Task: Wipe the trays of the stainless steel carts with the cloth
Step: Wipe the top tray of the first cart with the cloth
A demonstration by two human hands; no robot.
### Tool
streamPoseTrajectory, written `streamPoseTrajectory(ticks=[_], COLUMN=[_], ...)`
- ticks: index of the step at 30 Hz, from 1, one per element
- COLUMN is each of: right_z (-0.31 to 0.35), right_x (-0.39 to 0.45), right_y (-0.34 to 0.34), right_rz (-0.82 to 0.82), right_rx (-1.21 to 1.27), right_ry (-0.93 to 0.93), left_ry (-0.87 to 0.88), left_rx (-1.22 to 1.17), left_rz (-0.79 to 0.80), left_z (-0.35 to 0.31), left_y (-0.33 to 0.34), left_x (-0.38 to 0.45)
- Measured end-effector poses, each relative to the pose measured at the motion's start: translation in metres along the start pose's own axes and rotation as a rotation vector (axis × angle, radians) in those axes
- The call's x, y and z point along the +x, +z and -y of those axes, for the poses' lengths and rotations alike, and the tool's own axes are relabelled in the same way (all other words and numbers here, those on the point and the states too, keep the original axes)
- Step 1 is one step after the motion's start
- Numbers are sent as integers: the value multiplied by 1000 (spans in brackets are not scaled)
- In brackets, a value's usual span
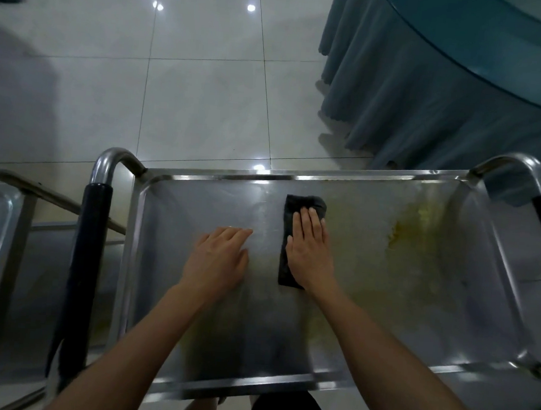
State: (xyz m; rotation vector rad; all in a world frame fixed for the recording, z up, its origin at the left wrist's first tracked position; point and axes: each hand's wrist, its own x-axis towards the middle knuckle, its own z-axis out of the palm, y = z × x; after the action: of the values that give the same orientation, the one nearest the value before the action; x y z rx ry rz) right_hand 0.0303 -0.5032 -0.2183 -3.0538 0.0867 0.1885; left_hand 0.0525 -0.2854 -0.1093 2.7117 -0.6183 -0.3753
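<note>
Tiled floor, steel tray (150, 260) | right hand (307, 249) flat, fingers together, pressing cloth (294, 206) | left hand (220, 255) flat beside | yellow stain (418, 228) right of cloth, unwiped | early stage

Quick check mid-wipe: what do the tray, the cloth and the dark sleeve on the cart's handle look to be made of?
Tray: looks like stainless steel, a dull brushed sheen with bright glints along the rim and yellowish smears toward its right side.
Cloth: soft dark fabric, matte and folded, flat under the right hand.
Handle sleeve: matte black, probably foam or rubber; cannot tell which.
</note>
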Motion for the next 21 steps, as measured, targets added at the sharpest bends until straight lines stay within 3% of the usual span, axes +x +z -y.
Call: streamPoseTrajectory(ticks=[15, 21], right_z=[100, 145], right_x=[-20, -25], right_y=[11, 15], right_rz=[-44, -21], right_rx=[-12, -3], right_ry=[-87, -127], left_ry=[-25, -182], left_rx=[113, 1], left_rz=[-247, -268], left_z=[110, 152], left_y=[-56, -65], left_x=[-87, -114])
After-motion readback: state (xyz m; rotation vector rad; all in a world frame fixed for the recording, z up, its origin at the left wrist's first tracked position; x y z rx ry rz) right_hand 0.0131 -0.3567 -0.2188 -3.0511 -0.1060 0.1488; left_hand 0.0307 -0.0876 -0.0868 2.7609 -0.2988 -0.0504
